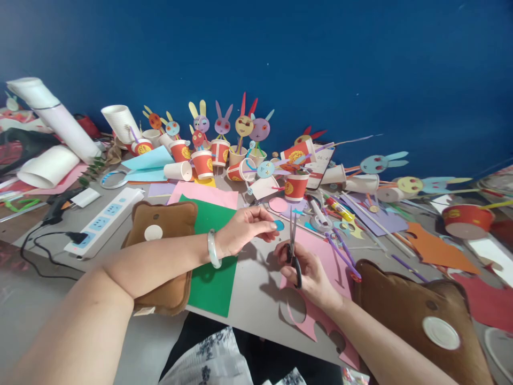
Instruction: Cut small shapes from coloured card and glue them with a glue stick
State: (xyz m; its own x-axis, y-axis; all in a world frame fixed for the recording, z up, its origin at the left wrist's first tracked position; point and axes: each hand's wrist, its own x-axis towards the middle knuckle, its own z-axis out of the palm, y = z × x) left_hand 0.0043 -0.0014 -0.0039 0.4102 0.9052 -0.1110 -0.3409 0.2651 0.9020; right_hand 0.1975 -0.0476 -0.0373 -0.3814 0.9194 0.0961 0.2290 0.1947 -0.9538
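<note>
Between the thumb and fingers of my left hand (250, 230) is a small blue paper piece (279, 225), held above the table. A pale bangle (214, 249) circles that wrist. My right hand (310, 270) grips a pair of black-handled scissors (294, 240) with the blades pointing up, just right of the blue piece and apart from it. Beneath my left forearm lies a green paper sheet (214, 291). Pink paper with round cut-outs (332, 262) lies under and beside my right hand.
Paper cups (202, 163) with paper rabbit heads line the blue wall. A white power strip (106, 219) and a brown cushion-like pouch (162, 216) sit left; another brown pouch (401, 305) lies right. Paper scraps, such as an orange sheet (441, 248), and purple sticks cover the right side.
</note>
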